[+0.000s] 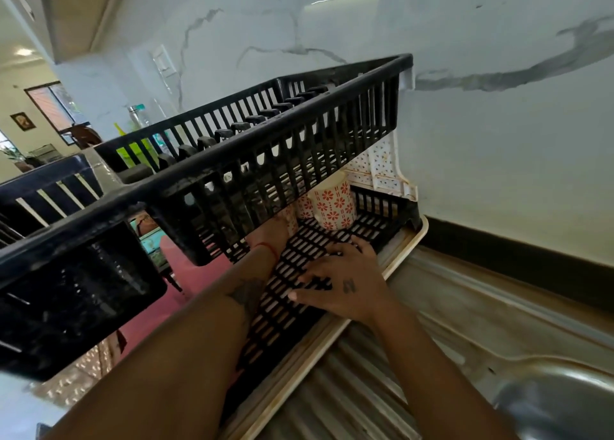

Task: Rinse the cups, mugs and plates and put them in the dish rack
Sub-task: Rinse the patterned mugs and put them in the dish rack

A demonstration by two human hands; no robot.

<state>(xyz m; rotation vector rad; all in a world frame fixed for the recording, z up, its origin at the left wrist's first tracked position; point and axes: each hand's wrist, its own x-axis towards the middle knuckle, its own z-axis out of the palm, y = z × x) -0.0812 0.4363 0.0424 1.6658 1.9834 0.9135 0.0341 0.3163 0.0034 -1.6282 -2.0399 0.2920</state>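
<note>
Left hand (270,231) mostly hidden under the rack's (252,160) upper tier, grip unclear; 2 mugs (334,207) at 12 o'clock of flat-fingered right hand (345,281).

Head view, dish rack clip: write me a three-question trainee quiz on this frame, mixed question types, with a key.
1. True or false: the mug with the red flower pattern stands on the rack's lower shelf.
2. Where does the right hand rest?
A. in the sink
B. flat on the lower shelf's black grid
C. on the upper shelf's rim
3. Fill in: the left hand reaches under the ______ shelf of the rack.

Key:
1. True; it sits at the back, near the wall.
2. B; its fingers are spread on the grid and hold nothing.
3. Upper; the upper shelf hides its fingers, so what it holds cannot be told.
</note>
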